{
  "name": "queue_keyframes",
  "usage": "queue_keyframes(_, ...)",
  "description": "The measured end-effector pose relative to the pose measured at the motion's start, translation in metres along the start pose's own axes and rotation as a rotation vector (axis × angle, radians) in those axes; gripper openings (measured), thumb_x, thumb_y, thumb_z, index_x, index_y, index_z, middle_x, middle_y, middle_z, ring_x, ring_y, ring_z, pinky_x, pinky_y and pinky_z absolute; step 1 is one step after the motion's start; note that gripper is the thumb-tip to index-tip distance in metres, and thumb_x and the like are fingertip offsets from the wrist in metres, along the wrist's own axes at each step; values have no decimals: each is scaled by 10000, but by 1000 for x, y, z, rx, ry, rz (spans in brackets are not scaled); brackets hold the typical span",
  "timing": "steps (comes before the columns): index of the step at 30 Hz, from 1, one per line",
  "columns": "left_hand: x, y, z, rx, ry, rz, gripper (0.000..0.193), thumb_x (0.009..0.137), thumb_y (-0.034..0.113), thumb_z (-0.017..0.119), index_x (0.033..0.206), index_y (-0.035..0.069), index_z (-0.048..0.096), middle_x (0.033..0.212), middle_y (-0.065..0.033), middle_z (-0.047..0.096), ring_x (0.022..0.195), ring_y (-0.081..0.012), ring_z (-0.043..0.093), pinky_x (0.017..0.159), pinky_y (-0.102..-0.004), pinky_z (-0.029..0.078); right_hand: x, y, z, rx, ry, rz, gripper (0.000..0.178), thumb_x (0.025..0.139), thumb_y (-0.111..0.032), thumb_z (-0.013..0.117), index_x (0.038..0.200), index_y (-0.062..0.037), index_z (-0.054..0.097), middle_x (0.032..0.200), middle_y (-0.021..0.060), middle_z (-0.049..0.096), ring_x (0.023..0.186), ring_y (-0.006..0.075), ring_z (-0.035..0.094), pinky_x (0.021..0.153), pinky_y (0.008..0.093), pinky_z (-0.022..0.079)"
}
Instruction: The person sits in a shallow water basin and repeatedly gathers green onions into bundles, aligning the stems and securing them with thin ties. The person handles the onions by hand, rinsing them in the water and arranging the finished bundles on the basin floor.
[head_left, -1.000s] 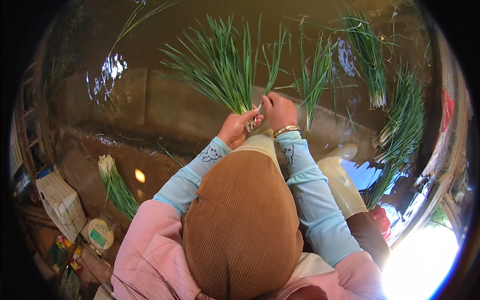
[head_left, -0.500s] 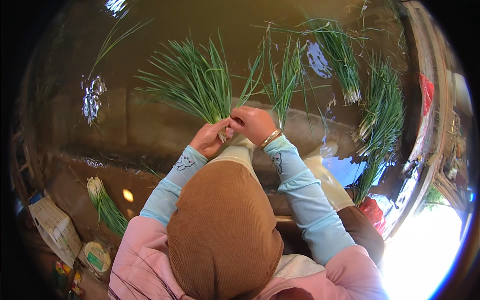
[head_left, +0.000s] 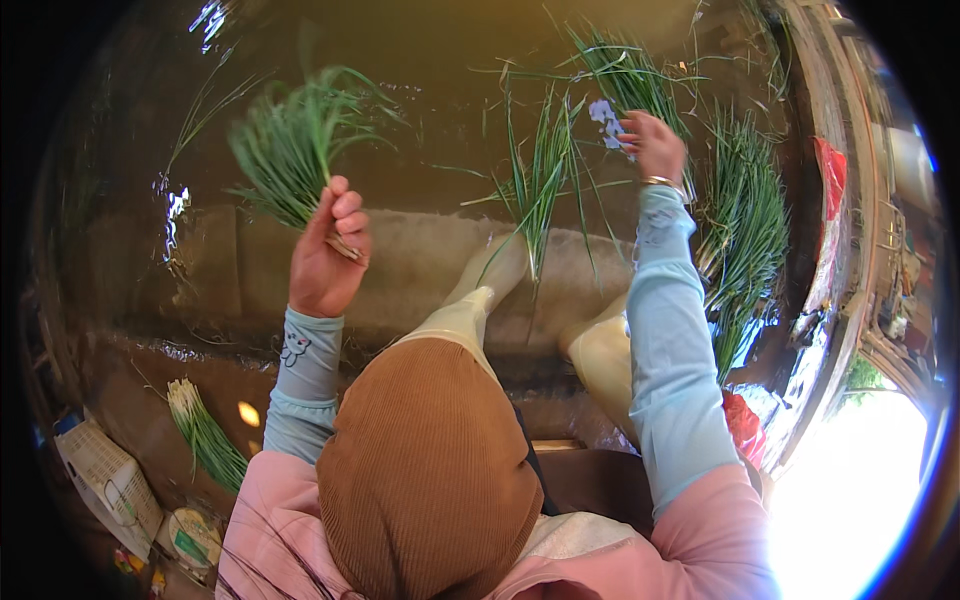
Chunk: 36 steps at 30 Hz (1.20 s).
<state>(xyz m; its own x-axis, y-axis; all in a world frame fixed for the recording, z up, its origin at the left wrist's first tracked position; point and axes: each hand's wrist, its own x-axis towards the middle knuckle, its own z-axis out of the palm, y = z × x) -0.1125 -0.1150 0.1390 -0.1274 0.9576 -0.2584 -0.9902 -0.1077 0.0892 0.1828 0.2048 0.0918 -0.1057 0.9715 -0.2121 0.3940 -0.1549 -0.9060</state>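
My left hand (head_left: 332, 250) is closed around the pale stem ends of a bunch of green onions (head_left: 290, 150), whose long green leaves fan out up and to the left above brown water. Further right, my right hand (head_left: 655, 148) is reached out with fingers apart and holds nothing visible. It hovers over the lower part of another green bundle (head_left: 625, 70); the bundle's root ends are hidden behind hand and wrist. Between the hands, a small loose clump of the same greens (head_left: 538, 190) lies in the water, stem ends toward me.
A large pile of greens (head_left: 748, 220) lies at the right, beside a wooden edge (head_left: 850, 150) with red plastic (head_left: 830, 180). At the left are another bunch (head_left: 205, 430) and a white plastic basket (head_left: 105, 460). My lower legs (head_left: 500, 270) stand in the water.
My hands were together at the bunch's stems and have parted. The left has carried the bunch left; the right has moved up and right to the far bundle.
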Motion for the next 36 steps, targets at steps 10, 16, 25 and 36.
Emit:
queue_keyframes(10,-12,-1,-25,93,251,18,141,1018,193,440,1110,92,477,870,24,455,755,-65,485,673,-191,465,17,31,52,-651,-143,-211,221,766,-284,689,856,-83,697,812,122,688,780,288,664,691,382,511)
queue_keyframes(16,-6,3,-24,141,108,24,142,1016,193,447,1118,95,457,861,12,431,752,-64,470,677,-198,457,-30,-105,40,-650,-3,-1014,129,864,-160,632,990,-150,658,856,48,613,769,211,646,624,321,501)
queue_keyframes(25,-36,5,-43,555,549,-119,279,944,192,590,1125,-18,613,1108,-97,633,976,-150,607,807,-254,503,-177,-89,180,-622,-826,-1430,131,738,-152,621,834,-87,560,846,39,497,744,179,577,569,308,514)
queue_keyframes(36,-59,-32,-97,546,677,-152,227,904,136,636,1115,82,572,1082,-61,648,956,-140,624,818,-288,522,-196,32,172,-161,-862,185,211,889,-190,607,1023,-28,625,810,41,659,667,122,591,573,224,454)
